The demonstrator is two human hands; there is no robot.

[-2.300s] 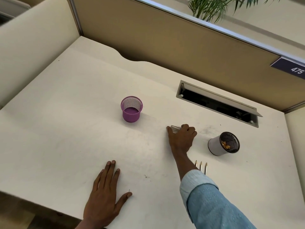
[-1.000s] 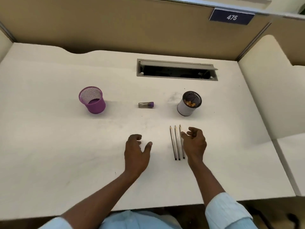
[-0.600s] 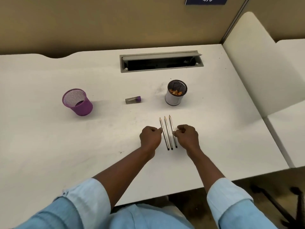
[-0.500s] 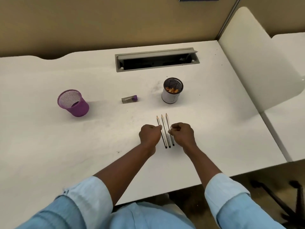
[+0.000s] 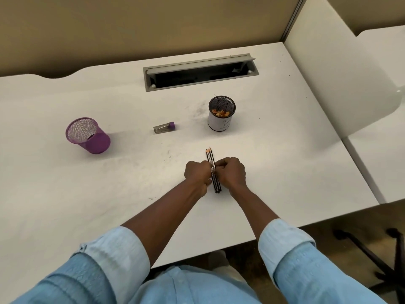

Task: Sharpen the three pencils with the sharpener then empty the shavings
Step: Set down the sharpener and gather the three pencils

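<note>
Two bare hands meet at the middle of a white desk point(image 5: 65, 194). The left hand point(image 5: 197, 174) and the right hand point(image 5: 230, 172) both have their fingers curled in, and they close from either side on the pencils point(image 5: 210, 156), pressing the three together into one tight bundle. Whether the bundle lies flat on the desk or is raised a little off it cannot be told. Both ends stick out past the fists. The grip looks shared between the hands, so if one hand lets go to fetch something, the round pencils could fan apart, roll away across the smooth top, or drop and snap a lead. A forward reach over the bundle could also catch the white cup point(image 5: 221, 122) that stands just beyond the tips and spill the orange shavings showing inside it. The pencils' long axis runs away from the person, leaning slightly left at the far end. The pointed tips face away, toward the white cup, and the blunt ends face the person's body. The tips look already sharp, though that is only a judgement. The small sharpener point(image 5: 164, 127), clear with a purple end, lies on its side farther out and to the left, apart from both hands. A purple mesh cup point(image 5: 87, 136) stands farther left again, and a grey cable slot point(image 5: 199, 72) is open at the back of the desk.
</note>
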